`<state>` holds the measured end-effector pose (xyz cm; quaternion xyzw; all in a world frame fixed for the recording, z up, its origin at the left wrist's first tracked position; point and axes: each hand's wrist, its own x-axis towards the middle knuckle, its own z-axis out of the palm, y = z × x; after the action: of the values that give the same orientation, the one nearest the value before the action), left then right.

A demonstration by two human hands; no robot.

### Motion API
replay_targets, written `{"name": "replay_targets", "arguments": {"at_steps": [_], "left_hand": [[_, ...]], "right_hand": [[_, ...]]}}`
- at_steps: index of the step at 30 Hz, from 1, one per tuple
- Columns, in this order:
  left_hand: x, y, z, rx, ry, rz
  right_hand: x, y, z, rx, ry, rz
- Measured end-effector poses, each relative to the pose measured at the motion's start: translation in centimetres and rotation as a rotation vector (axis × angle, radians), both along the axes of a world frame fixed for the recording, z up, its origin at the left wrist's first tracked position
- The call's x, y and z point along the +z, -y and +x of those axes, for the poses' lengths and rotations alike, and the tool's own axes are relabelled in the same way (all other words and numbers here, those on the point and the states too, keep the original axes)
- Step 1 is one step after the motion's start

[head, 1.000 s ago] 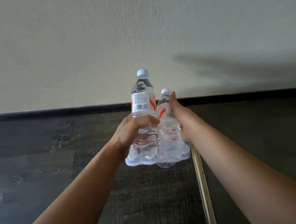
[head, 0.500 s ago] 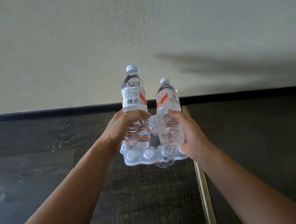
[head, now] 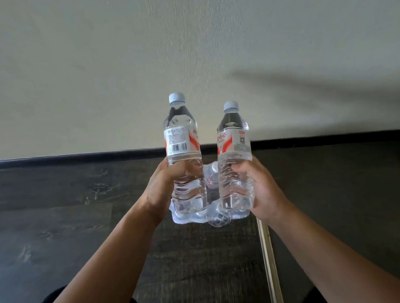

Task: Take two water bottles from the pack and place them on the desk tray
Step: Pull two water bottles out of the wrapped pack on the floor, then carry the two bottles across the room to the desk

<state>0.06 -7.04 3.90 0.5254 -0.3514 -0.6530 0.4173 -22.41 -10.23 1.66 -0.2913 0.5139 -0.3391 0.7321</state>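
Two water bottles are held upright, side by side and apart: the left bottle (head: 185, 156) in the left hand (head: 160, 190), the right bottle (head: 234, 158) in the right hand (head: 263, 189), each grip closed around its lower body. Beneath them the pack (head: 211, 215) sits on the dark floor (head: 58, 216), a metal strip (head: 268, 252) just beside it.

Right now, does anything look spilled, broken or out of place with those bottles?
Nothing stands out. The left hand holds one water bottle upright and the right hand holds the other bottle upright, both capped and full. The plastic-wrapped pack sits below them on the dark floor, and no water shows around it.
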Motion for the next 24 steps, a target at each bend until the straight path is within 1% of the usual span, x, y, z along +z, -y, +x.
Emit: {"name": "replay_targets", "arguments": {"at_steps": [4, 7, 11, 16, 20, 24], "left_hand": [[6.6, -1.4, -0.4, -0.013, 0.013, 0.026], [12.9, -2.7, -0.6, -0.011, 0.041, 0.05], [22.3, -4.7, -0.9, -0.064, 0.093, 0.054], [35.3, -8.3, -1.2, -0.082, 0.092, 0.066], [45.0, -11.1, -0.9, -0.068, 0.08, 0.069], [53.0, -13.8, -0.7, -0.022, 0.077, 0.068]], "right_hand": [[5.8, -1.6, -0.7, 0.042, 0.035, -0.038], [11.9, -3.2, -1.1, 0.032, 0.015, -0.023], [21.1, -4.7, -1.7, 0.041, -0.003, -0.033], [34.2, -6.7, -2.4, 0.077, 0.0, -0.015], [44.0, -8.5, -2.6, 0.103, -0.018, -0.005], [52.4, -10.3, -2.4, 0.128, -0.044, 0.008]]}}
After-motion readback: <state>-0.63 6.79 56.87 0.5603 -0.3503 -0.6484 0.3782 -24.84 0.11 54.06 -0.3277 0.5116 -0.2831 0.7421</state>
